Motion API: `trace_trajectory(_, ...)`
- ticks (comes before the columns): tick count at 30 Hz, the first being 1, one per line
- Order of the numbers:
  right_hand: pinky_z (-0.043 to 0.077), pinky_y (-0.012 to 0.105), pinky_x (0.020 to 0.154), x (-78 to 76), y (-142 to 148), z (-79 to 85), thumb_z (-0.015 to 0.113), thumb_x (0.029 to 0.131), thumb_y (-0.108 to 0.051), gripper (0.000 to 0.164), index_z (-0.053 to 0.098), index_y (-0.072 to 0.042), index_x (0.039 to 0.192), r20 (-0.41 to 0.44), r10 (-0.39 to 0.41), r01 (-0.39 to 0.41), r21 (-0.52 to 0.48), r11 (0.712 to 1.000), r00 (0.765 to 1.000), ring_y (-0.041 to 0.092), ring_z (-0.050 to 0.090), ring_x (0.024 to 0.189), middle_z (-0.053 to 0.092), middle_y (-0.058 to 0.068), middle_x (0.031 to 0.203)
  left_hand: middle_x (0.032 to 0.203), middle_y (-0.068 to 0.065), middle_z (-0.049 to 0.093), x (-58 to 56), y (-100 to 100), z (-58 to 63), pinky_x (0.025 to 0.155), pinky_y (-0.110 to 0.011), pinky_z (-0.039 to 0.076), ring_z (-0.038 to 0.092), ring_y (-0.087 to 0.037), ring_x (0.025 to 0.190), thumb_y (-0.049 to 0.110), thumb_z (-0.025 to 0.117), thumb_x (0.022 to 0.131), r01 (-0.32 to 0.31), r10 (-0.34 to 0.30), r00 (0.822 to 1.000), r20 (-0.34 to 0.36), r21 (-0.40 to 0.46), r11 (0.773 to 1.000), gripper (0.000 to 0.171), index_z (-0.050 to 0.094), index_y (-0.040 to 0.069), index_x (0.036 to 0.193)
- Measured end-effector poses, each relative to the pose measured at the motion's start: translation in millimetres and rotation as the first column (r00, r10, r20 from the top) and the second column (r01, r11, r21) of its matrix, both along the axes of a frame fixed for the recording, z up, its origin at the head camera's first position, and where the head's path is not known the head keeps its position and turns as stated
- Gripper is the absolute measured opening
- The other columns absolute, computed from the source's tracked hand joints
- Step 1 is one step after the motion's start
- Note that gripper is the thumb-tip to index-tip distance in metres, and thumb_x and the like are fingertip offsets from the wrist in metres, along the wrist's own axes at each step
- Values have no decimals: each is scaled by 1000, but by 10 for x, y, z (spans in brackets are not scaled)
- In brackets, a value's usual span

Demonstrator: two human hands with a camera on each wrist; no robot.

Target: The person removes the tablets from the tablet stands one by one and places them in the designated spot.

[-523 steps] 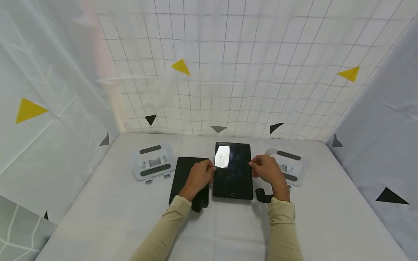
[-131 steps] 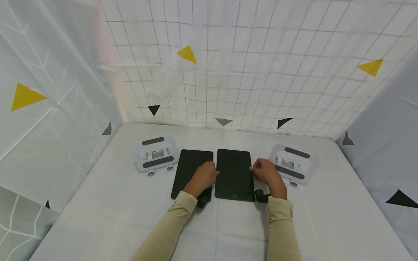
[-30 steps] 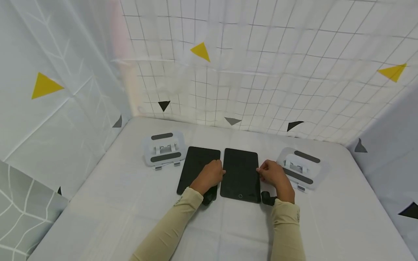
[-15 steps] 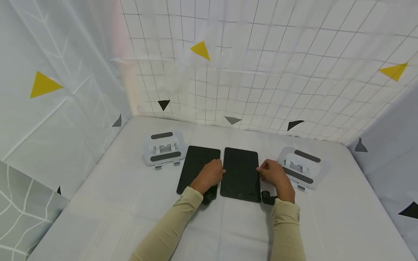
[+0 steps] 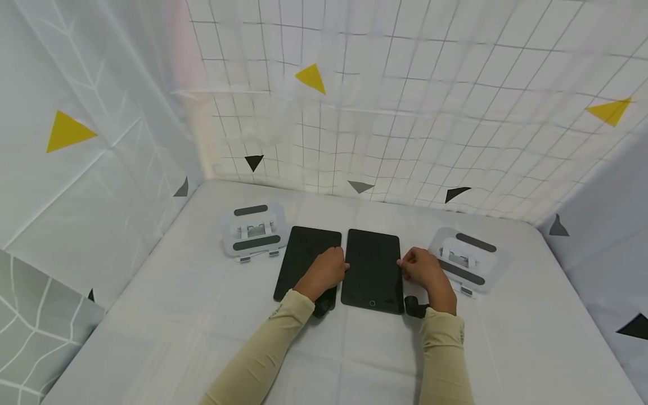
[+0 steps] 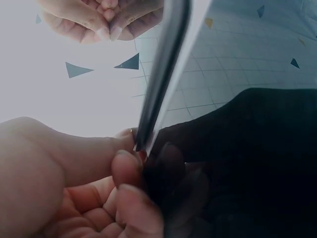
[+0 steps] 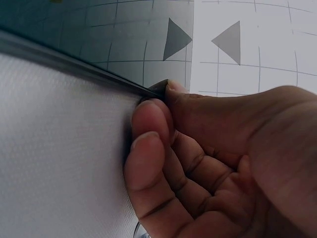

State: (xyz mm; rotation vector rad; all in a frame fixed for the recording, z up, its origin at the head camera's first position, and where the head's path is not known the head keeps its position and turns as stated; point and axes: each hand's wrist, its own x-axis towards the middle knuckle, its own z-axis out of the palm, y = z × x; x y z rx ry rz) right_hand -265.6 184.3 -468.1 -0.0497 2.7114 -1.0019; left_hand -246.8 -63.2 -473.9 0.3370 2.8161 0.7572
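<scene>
Two dark tablets lie side by side in the middle of the table in the head view. My left hand (image 5: 324,274) is over part of the left tablet (image 5: 298,259), its fingertips at the near side edge of the right tablet (image 5: 372,270). In the left wrist view the thumb and fingers (image 6: 131,173) pinch a thin dark edge. My right hand (image 5: 425,275) pinches the right tablet's right edge; in the right wrist view, its thumb (image 7: 208,116) is above and fingers are below. A round button shows at this tablet's bottom.
A pale folding stand (image 5: 255,230) with dark grey pads lies left of the tablets. A similar stand (image 5: 463,259) lies on the right, near my right hand. Black wrist-worn devices (image 5: 415,307) show below the hands. White sheeting (image 5: 385,124) with triangle markers encloses the table.
Earlier, the right tablet stood higher, tilted, with a bright reflection; it is now lower and evenly dark. The head view has also shifted. During the last second, both hands stay put.
</scene>
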Motion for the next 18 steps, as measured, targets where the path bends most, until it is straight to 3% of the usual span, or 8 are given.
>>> trace_trajectory(18,47,38,64,-1,-3,-17,60,100,-16,18,58,2,94,7,-9,9,-13,1000,1000,22,60,71,62,10,76,86,-9,51,13,-7,-4,61,-29,44,50,-18,71,17,57,102,1,-1,1000,12,18,1000,20,57,-3,103)
